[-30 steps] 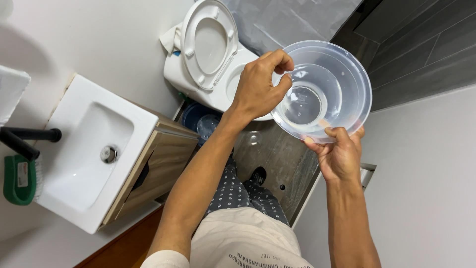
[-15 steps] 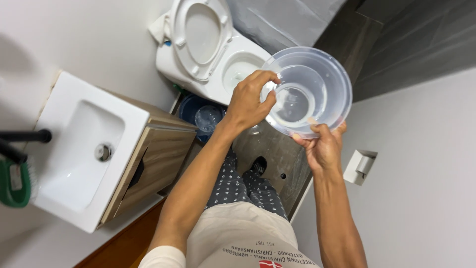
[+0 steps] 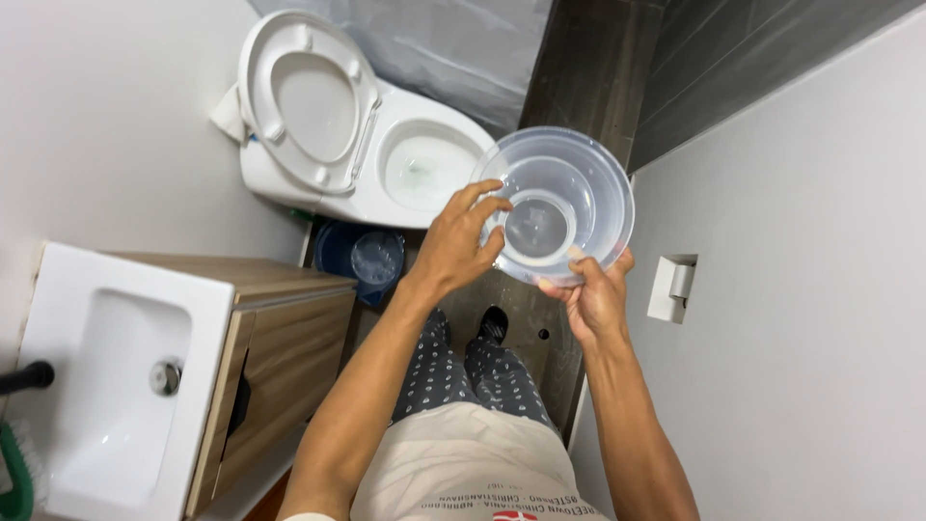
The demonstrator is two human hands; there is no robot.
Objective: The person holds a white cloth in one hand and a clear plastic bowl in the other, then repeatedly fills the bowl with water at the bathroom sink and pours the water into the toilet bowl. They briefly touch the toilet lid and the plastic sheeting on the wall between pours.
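Walls: pale wall at left, pale wall at right, dark tiled wall at top right; they close in a narrow strip of dark floor.
Vanity: white basin on a wooden cabinet, bottom left, its front edge just beside the person's left arm.
Toilet: white, seat and lid raised, bowl open, at the far end.
Bucket: blue, wedged between toilet and cabinet.
Clear plastic bowl: round, so no long axis; held in the air over the floor just right of the toilet, tilted with its mouth toward the camera.
Left hand: fingers spread, fingertips on the bowl's left rim.
Right hand: clamped on the bowl's near rim, thumb inside.
Paper holder: small, white, on the right wall, near the right hand.
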